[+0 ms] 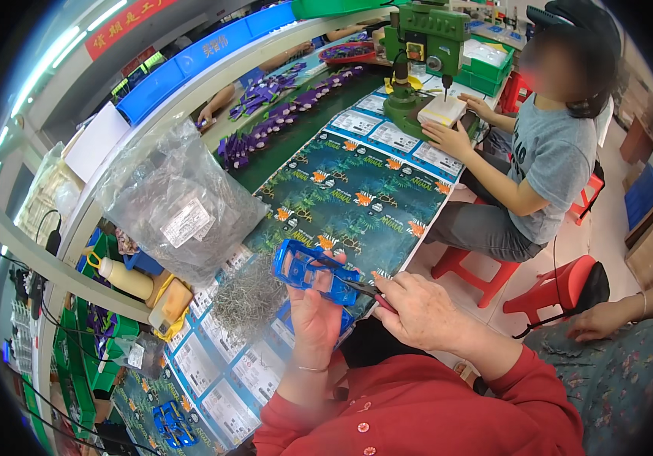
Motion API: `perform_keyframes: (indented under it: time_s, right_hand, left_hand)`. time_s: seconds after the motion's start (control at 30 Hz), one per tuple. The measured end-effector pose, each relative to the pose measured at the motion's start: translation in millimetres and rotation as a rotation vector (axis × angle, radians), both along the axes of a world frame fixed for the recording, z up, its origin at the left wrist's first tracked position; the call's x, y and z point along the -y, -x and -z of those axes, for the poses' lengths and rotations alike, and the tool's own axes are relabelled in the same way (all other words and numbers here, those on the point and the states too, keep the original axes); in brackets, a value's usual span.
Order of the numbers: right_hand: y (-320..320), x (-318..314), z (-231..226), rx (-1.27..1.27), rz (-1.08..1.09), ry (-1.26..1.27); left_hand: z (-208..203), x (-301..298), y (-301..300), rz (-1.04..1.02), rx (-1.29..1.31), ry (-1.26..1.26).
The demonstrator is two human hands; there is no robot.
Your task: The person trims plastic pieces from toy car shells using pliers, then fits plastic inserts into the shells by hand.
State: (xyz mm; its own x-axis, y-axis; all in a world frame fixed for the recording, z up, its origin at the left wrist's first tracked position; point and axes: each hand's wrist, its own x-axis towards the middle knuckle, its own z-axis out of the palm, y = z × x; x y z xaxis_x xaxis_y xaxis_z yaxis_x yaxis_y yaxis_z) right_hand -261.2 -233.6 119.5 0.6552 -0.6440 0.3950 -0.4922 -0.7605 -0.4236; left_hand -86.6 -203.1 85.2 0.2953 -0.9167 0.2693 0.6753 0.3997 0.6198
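My left hand (316,318) is closed around a blue plastic toy car body (293,262), which it holds up, tilted, over the near edge of the table. In my right hand (420,310) is a pair of pliers (364,288) with red handles, its jaws at the right end of the car body. Whether the jaws grip anything is too small to tell. A heap of thin metal pins (247,301) lies just left of my left hand. Another blue plastic part (347,319) shows on the table below, partly hidden by my hand.
A large clear plastic bag (182,197) stands beyond the pins. Blue parts (174,424) lie at the lower left. At the far right, a co-worker holds a pale block (442,112) under a green drill press (426,45). Purple pieces (273,120) line a green conveyor belt (265,163).
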Motion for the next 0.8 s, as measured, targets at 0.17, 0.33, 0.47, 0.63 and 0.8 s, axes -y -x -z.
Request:
perform_keyframes:
  time_s: [0.17, 0.33, 0.47, 0.63, 0.8]
  right_hand:
    - [-2, 0, -5, -0.052, 0.005, -0.098]
    - [1, 0, -9, -0.044, 0.0, -0.109]
    - [7, -3, -5, 0.111, -0.054, -0.096]
    - [9, -22, 13, 0.204, -0.308, -0.458]
    - [7, -38, 45, 0.143, -0.453, -0.519]
  left_hand:
    - [1, 2, -1, -0.03, 0.011, -0.016]
    - [5, 6, -4, -0.059, -0.005, -0.044]
    - [9, 13, -19, -0.042, -0.202, -0.058]
    - [3, 18, -30, -0.022, -0.347, -0.028]
    - [-4, 18, -31, -0.029, -0.339, -0.006]
